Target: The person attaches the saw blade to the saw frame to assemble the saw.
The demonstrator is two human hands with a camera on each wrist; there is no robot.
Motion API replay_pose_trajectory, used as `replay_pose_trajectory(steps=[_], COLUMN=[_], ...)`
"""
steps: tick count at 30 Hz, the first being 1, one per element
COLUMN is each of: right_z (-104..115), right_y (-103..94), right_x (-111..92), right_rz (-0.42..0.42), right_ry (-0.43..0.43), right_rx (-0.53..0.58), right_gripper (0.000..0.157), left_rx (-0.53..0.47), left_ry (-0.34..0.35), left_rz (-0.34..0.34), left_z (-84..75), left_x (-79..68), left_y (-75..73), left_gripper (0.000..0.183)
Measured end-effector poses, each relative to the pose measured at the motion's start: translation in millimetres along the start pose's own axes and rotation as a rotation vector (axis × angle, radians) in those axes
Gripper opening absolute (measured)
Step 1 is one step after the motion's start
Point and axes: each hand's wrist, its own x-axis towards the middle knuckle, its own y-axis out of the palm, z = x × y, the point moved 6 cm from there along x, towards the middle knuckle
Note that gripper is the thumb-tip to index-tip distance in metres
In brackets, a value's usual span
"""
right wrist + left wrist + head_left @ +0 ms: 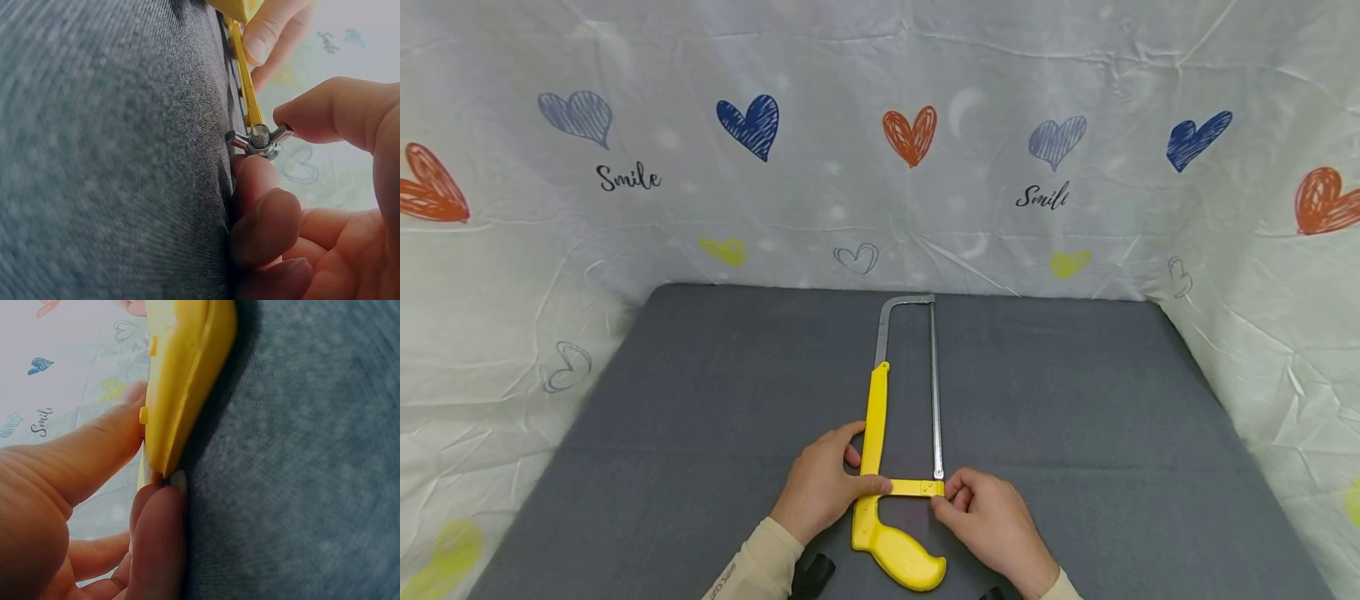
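Observation:
A hacksaw (874,417) with a yellow frame and curved yellow handle (904,557) lies flat on the dark grey cloth, its grey metal bow pointing away from me. Its thin blade (936,392) runs along the right side. My left hand (823,483) grips the frame where the yellow crosspiece (913,487) branches off, the thumb lying over it and fingers at the outer edge. At the crosspiece's right end, my right hand (996,517) pinches a metal wing nut (262,145). In the right wrist view the thumb tip meets one wing and the forefinger sits underneath; a threaded stud pokes through the middle.
The grey cloth (737,358) covers the tabletop. A white curtain (820,192) printed with hearts and "Smile" hangs behind it and at both sides. Black straps (812,577) show near the wrists.

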Motion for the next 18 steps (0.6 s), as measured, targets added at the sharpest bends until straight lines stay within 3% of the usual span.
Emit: replay_pose_trajectory(steps=[18], right_z=[-2.7], right_y=[-2.5], right_x=[4.0], right_rz=[0.052], right_ry=[-0.07], right_rx=[0.009], right_gripper=[0.015], left_rx=[-0.015], left_ry=[-0.004], left_rz=[0.002], left_z=[0.6], left_x=[0.2], left_y=[0.8], left_gripper=[0.095])
